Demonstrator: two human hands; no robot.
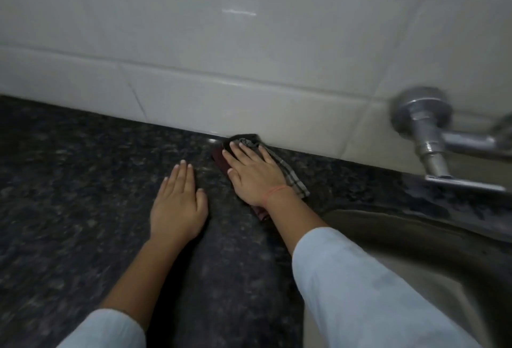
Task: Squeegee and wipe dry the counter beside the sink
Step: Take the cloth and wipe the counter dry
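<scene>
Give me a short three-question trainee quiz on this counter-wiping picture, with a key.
1. True or false: the left hand lies flat on the dark speckled stone counter, holding nothing.
2. Which hand presses the dark checked cloth? A left, B right, C both.
3. Fill in: the cloth's far end reaches the foot of the white tiled ____.
Key: 1 true; 2 B, the right hand; 3 wall.
</scene>
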